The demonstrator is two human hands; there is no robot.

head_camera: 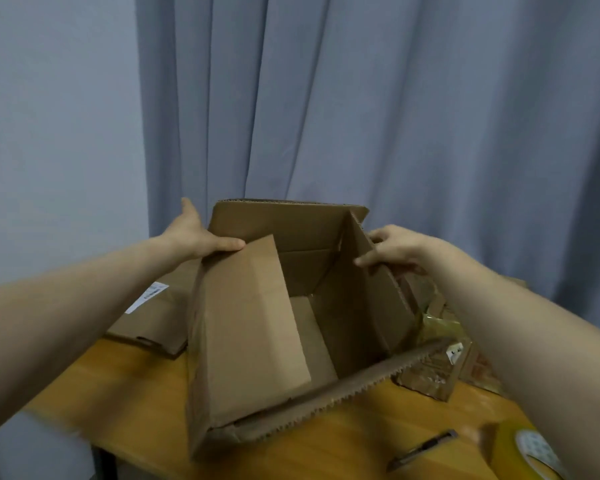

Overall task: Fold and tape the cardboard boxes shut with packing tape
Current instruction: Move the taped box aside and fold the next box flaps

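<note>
An open brown cardboard box (pixel 354 306) stands on the wooden table (pixel 136 403), its inside bare. My left hand (pixel 194 233) holds the top edge of the left flap (pixel 250 317), thumb on the flap's inner face; the flap leans inward over the opening. My right hand (pixel 392 249) grips the top edge of the upright right flap, fingers curled over it. The far flap stands up against the curtain. A roll of clear packing tape (pixel 530 452) lies at the table's near right corner.
A flattened cardboard box with a white label (pixel 153 317) lies at the left behind the open box. A crumpled taped box (pixel 433 362) sits to its right. A dark knife or pen (pixel 423 448) lies near the tape roll. Blue curtain (pixel 395 116) hangs behind.
</note>
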